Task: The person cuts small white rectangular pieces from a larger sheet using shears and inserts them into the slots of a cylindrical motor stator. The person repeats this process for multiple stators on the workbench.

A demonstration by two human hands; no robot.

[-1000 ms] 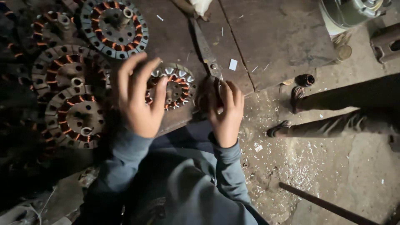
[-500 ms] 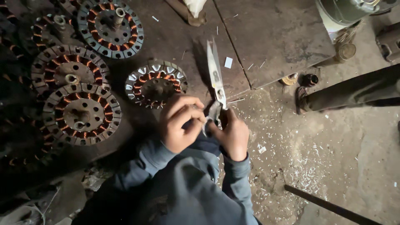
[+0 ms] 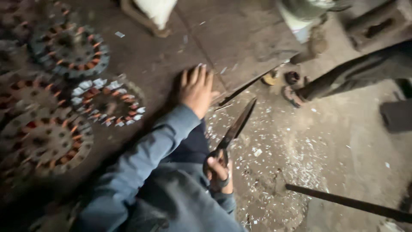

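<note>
My left hand (image 3: 196, 89) lies flat on the dark wooden board (image 3: 240, 38), fingers apart and pointing away from me, holding nothing. To its left sits a round stator (image 3: 108, 102) with copper windings and white paper slips in its slots. My right hand (image 3: 220, 171) is low by my lap, closed on the handles of a large pair of dark scissors (image 3: 235, 128) whose blades point up and to the right over the floor. Both arms wear blue-grey sleeves.
Several more wound stators (image 3: 68, 50) lie on the board at the left. White paper scraps litter the concrete floor (image 3: 300, 159). Another person's leg and sandalled foot (image 3: 296, 95) are at the right. A dark metal rod (image 3: 347, 202) lies at the lower right.
My left hand has left the scissors and reached forward onto the board. My right hand has pulled the scissors down towards my lap. The view has swung right and blurred.
</note>
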